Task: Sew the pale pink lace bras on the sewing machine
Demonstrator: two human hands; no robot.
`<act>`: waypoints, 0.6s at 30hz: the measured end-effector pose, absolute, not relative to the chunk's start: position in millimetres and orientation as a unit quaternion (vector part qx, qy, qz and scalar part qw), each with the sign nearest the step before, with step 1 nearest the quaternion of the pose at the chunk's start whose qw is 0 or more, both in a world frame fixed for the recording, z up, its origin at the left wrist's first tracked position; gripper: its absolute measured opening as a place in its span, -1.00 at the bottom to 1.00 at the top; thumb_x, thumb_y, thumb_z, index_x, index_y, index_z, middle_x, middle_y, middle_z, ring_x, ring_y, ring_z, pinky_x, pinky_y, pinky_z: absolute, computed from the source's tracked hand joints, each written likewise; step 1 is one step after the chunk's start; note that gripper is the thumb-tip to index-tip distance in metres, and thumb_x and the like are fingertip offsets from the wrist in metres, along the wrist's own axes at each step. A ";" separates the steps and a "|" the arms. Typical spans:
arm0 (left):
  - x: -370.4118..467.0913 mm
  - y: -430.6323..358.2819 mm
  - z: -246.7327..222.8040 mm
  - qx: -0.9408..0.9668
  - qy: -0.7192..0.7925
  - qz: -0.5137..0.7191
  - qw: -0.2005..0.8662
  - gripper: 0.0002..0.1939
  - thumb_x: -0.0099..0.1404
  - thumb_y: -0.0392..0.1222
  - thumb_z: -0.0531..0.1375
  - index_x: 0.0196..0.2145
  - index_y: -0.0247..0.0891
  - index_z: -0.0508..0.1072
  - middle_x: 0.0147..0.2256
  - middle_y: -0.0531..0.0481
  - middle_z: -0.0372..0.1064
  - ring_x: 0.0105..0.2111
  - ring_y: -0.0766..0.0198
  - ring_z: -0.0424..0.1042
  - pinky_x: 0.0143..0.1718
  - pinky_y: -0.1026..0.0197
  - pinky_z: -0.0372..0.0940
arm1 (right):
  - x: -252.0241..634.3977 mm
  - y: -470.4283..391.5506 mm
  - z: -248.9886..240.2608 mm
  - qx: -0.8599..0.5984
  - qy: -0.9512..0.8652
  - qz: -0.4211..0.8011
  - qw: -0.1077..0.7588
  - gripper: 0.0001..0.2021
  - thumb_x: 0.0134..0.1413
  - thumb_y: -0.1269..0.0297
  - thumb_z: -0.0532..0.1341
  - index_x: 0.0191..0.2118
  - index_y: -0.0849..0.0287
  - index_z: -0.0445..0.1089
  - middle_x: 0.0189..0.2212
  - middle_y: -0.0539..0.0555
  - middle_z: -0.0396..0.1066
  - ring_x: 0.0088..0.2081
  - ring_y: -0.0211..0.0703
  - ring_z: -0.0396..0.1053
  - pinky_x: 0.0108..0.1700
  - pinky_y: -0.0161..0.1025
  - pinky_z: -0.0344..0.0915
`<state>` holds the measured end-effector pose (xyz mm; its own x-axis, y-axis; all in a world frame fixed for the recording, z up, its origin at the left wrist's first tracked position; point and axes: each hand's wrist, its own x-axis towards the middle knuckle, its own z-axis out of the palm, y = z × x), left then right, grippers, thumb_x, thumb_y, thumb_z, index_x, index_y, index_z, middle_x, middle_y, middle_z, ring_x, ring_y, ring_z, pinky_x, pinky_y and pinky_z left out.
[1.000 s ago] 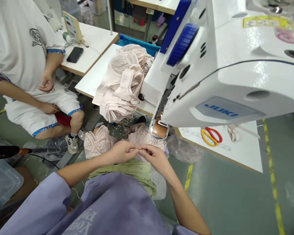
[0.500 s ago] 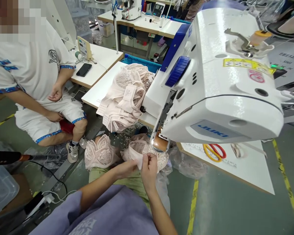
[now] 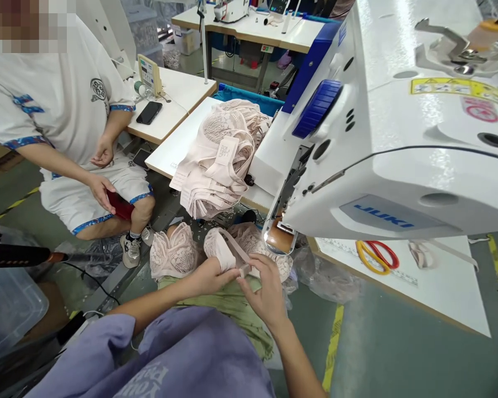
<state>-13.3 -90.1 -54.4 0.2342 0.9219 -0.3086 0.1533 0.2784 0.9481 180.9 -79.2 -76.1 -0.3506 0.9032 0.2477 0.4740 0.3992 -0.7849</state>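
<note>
A pale pink lace bra lies across my lap, its near part between my hands. My left hand is closed on the bra, thumb stretched toward the strap. Beside it, my right hand has its thumb and fingers apart, fingertips at the strap; whether they grip it is unclear. Another lace cup rests on the left of my lap. Just beyond my right hand is the rounded metal end of the white sewing machine.
A pile of pale pink bras sits on the white table. Yellow scissors and red ones lie on the right table. At left sits a person in white, near a phone and a fan.
My right hand has opened from its pinch, and the strap now stands up in a loop. The view has shifted, with the machine larger. The seated person's lower hand has spread its fingers.
</note>
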 end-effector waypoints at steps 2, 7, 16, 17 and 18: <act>-17.7 -89.8 -45.7 0.528 0.514 0.287 0.612 -0.63 0.23 0.12 0.24 -0.47 -0.26 0.45 -0.52 0.08 0.30 -0.45 0.28 0.22 -0.37 0.27 0.16 | 189.8 -73.9 -66.2 -0.392 -0.794 0.384 0.260 -0.77 0.26 0.15 0.17 -0.04 0.10 0.33 -0.24 0.11 0.44 -0.22 -0.10 0.42 -0.31 -0.23 0.32; -21.8 -86.0 -28.9 0.552 0.504 0.229 0.624 -0.72 0.28 0.02 0.20 -0.36 -0.27 0.52 -0.59 0.12 0.22 -0.52 0.31 0.16 -0.45 0.29 0.10 | 200.9 -75.7 -62.2 -0.388 -0.781 0.438 0.218 -0.85 0.27 0.15 0.14 -0.26 0.11 0.29 -0.62 -0.14 0.14 -0.61 -0.30 0.12 -0.55 -0.32 0.03; -12.6 -79.5 -38.5 0.280 0.486 0.423 0.712 -0.63 0.21 0.07 0.32 -0.36 -0.36 0.55 -0.37 -0.11 0.49 -0.50 0.36 0.30 -0.45 0.30 0.19 | 197.7 -89.6 -59.6 -0.555 -0.658 0.340 0.380 -0.83 0.29 0.20 0.16 -0.21 0.12 0.48 -0.31 0.09 0.47 -0.33 -0.16 0.40 -0.34 -0.26 0.32; -7.9 -80.0 -40.2 0.245 0.485 0.436 0.717 -0.64 0.17 0.06 0.36 -0.36 -0.37 0.55 -0.38 -0.11 0.50 -0.51 0.36 0.31 -0.46 0.31 0.20 | 192.8 -91.3 -57.3 -0.543 -0.668 0.319 0.396 -0.86 0.28 0.24 0.17 -0.21 0.11 0.48 -0.29 0.08 0.48 -0.30 -0.16 0.41 -0.30 -0.25 0.34; -3.2 -80.5 -41.4 0.219 0.487 0.446 0.718 -0.64 0.14 0.04 0.39 -0.36 -0.37 0.55 -0.39 -0.10 0.50 -0.51 0.37 0.32 -0.46 0.31 0.20 | 187.6 -92.7 -55.1 -0.528 -0.680 0.301 0.411 -0.87 0.27 0.29 0.18 -0.19 0.10 0.48 -0.29 0.08 0.49 -0.27 -0.16 0.43 -0.27 -0.24 0.35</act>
<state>-3.2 -80.5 -41.4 0.1279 0.8543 -0.5038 -0.4278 0.5058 0.7491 187.6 -92.7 -55.1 -0.1052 0.9649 0.2408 0.4712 0.2616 -0.8423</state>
